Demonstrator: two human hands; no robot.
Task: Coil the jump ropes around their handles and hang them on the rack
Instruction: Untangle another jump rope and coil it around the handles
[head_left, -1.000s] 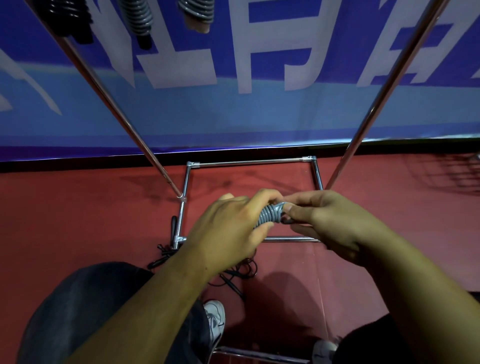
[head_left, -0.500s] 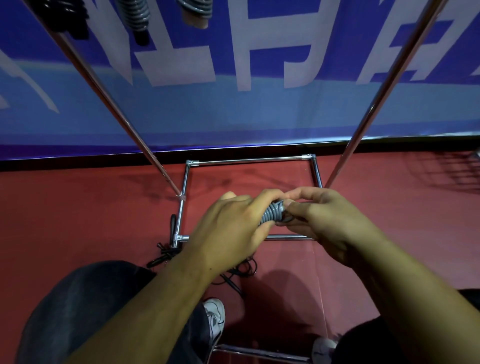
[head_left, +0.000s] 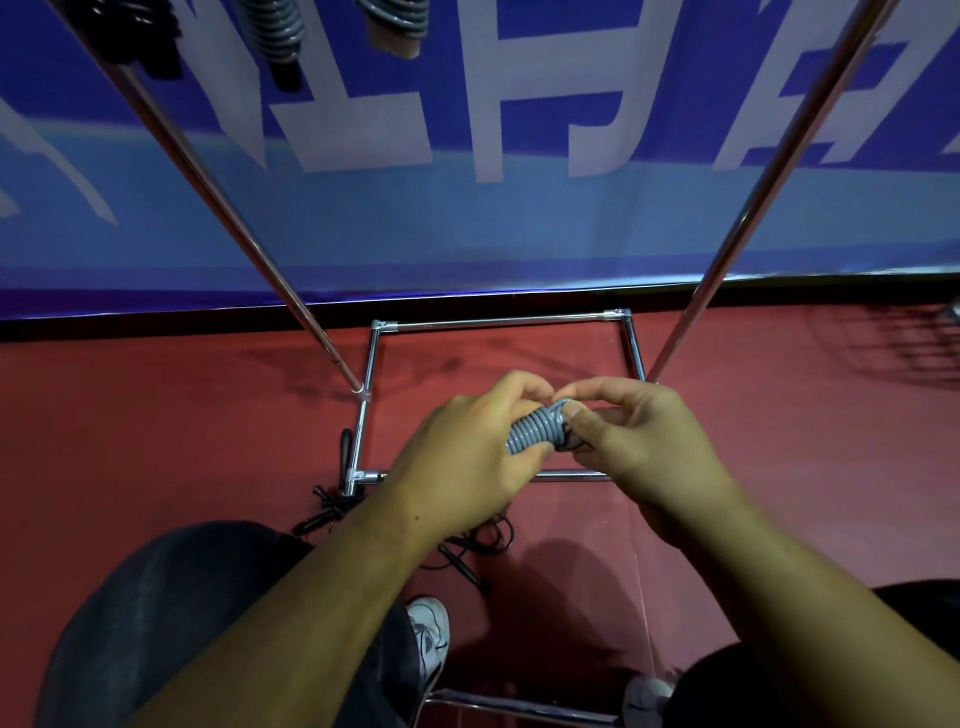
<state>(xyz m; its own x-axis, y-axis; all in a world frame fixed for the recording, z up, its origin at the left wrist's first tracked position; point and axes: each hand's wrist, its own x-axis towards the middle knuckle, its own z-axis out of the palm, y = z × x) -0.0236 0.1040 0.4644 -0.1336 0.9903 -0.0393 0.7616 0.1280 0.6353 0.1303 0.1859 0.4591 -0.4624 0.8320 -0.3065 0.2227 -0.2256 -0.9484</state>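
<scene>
Beneath left hand (head_left: 457, 457), half-hidden black ropes (head_left: 332, 512), perhaps tangled, by rack base (head_left: 362, 415).

Dim, sharp — wide-angle bending at edges.

The person is wearing dark grey trousers (head_left: 208, 623) of a faded, denim-like cloth (the weave is too dim to tell). The left leg is bulging into view nearer than the rack base (head_left: 498, 323) and to its left. The right leg (head_left: 841, 670) is showing almost black, nearer than that base and to its right. White lace-up trainers are peeking out between the legs: the left shoe (head_left: 430, 631) is showing dark-edged panels, the right shoe (head_left: 647, 695) only a pale toe. The left forearm (head_left: 311, 597) and right forearm (head_left: 805, 597) are showing bare.
</scene>
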